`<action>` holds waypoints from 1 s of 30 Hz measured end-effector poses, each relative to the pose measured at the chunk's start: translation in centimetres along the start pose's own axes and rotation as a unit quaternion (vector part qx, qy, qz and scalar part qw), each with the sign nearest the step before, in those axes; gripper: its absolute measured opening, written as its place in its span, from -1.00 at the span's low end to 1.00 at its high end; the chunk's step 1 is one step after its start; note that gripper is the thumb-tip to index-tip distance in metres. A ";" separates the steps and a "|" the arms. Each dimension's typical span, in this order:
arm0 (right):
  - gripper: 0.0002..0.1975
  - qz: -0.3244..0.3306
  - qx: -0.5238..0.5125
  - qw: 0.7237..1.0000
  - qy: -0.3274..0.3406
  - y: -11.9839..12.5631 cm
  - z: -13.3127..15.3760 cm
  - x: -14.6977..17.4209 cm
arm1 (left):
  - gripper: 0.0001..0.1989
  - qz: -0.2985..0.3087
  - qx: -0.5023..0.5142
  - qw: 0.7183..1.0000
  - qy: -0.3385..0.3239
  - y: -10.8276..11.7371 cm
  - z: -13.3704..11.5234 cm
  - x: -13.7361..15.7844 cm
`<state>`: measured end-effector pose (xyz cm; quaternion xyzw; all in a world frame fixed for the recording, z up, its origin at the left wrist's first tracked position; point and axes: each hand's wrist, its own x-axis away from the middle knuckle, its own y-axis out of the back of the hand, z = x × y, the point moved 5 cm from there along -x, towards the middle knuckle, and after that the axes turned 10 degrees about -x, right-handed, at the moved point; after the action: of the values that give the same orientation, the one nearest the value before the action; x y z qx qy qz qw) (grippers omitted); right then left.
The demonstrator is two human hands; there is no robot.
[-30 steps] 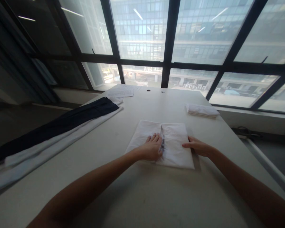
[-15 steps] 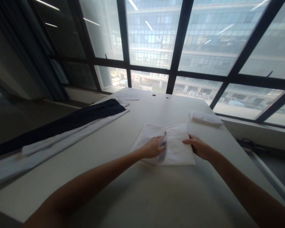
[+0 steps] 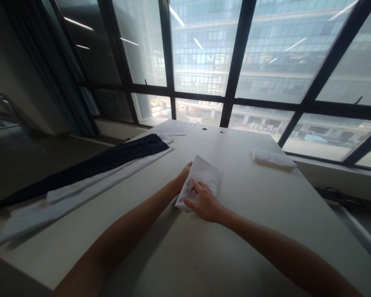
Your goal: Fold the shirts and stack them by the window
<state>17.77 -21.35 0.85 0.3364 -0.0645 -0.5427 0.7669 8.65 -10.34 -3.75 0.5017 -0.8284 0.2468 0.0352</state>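
Note:
A white garment (image 3: 202, 173), folded into a narrow packet, lies at an angle on the white table in front of me. My left hand (image 3: 183, 175) grips its left edge, with some of the fingers hidden beneath or behind the cloth. My right hand (image 3: 204, 202) rests on top of the packet's near half, fingers spread and pressing on the fabric. What kind of garment it is, I cannot tell in its folded form.
To the left, dark navy trousers (image 3: 123, 153) lie stretched out over long white garments (image 3: 89, 190). A second folded white packet (image 3: 273, 159) sits near the table's right edge. Papers (image 3: 174, 127) lie at the far end of the table (image 3: 235, 243), before the windows.
The wider white bundle has been folded over leftward into a narrower packet. My right hand has moved from its right edge onto its top; my left hand has shifted to its left edge.

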 end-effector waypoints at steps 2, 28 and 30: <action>-0.23 -0.021 0.093 0.994 0.059 -1.4 -0.6 1.9 | -0.31 0.020 0.027 0.999 0.028 0.4 -0.3 0.0; -0.09 -0.051 0.199 0.979 -0.008 4.4 -10.2 5.7 | -0.78 -0.165 -0.073 0.984 -0.002 3.4 0.1 -0.7; -0.09 -0.038 0.235 0.971 0.004 4.5 -10.1 5.6 | -0.80 -0.191 -0.134 0.972 -0.021 4.4 -0.3 -0.4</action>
<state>28.23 -20.94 -5.71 0.5116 -0.1745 -0.5400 0.6452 5.05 -8.26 -5.25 0.6462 -0.7435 0.1114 0.1315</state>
